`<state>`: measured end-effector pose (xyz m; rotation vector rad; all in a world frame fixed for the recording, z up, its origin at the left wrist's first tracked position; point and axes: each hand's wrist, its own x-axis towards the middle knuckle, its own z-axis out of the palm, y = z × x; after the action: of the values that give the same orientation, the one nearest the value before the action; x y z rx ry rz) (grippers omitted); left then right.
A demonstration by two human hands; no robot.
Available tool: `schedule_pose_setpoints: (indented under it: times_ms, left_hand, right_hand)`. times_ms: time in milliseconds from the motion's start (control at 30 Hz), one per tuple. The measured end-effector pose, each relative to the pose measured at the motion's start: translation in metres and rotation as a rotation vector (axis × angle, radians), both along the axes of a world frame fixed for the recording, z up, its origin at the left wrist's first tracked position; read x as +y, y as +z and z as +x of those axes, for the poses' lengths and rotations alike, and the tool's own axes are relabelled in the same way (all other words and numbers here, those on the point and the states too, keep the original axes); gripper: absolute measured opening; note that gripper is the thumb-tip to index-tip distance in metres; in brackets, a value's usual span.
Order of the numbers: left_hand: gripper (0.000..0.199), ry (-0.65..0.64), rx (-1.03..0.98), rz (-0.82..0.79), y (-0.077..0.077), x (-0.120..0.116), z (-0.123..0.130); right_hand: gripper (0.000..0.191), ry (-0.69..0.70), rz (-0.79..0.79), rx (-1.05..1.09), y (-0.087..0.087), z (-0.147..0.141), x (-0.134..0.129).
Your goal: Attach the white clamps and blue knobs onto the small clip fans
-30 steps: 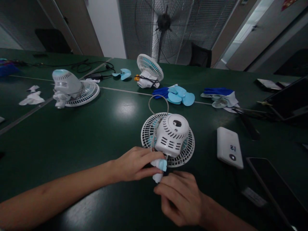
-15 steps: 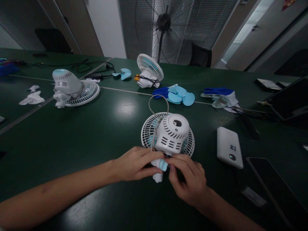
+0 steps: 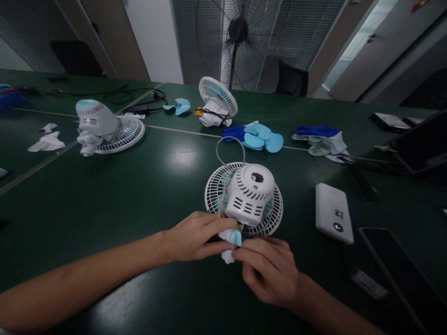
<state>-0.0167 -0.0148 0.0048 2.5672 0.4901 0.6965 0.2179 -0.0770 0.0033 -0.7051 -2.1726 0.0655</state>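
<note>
A small white desk fan [image 3: 249, 195] lies face down on its round grille, with its motor housing up and a thin grey cable looped along its left side. My left hand [image 3: 199, 237] is closed on the fan's white and light-blue end piece [image 3: 233, 237], thumb below and fingers above. My right hand [image 3: 268, 267] is beside it, its fingers pinched together at the lower white part [image 3: 228, 256] of that piece. Whatever lies between the right fingertips is too small or hidden to make out.
A second face-down fan [image 3: 99, 123] lies left; another fan [image 3: 216, 104] leans farther back. Light-blue blades [image 3: 263, 138] lie near blue gloves [image 3: 233, 133]. Right are a white power bank [image 3: 333, 211], a dark phone [image 3: 387, 270] and folded gloves [image 3: 321, 139].
My right hand has moved slightly down and left, from the base of the motor housing to the lower white part. My left hand keeps its hold, nearly still.
</note>
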Motion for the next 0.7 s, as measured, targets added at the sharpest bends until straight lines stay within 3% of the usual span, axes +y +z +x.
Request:
schedule_pose_setpoints:
  times_ms: [200,700]
  left_hand:
    - [0.035,0.000,0.000,0.024,-0.0005,0.0001,-0.0003]
    - [0.032,0.003,0.016,0.012,0.0013,-0.0001,0.0007]
  right_hand:
    - [0.030,-0.163,-0.068,0.023,-0.0037,0.0052,0.0034]
    - [0.018,-0.134,-0.104,0.057,0.0009,0.0033,0.0060]
